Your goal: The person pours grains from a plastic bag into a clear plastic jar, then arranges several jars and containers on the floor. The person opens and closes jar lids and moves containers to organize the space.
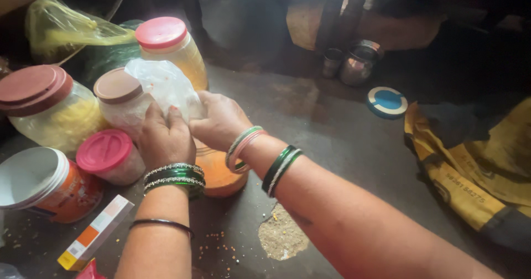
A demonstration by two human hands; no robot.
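Both my hands are closed on a clear plastic bag point(166, 85) of white contents, held just above an orange lid point(221, 174) that lies on the dark floor point(332, 135). My left hand point(165, 139) grips the bag's lower left side; my right hand point(220, 121) pinches its right edge, fingers together on the plastic. Behind the bag stands a jar with a pink lid point(168, 47). Left of the bag, touching it, is a jar with a brown lid point(119, 94). Below that jar sits a small pink-lidded tub point(108, 154). Well right of the bag lies a blue and white disc point(386, 102).
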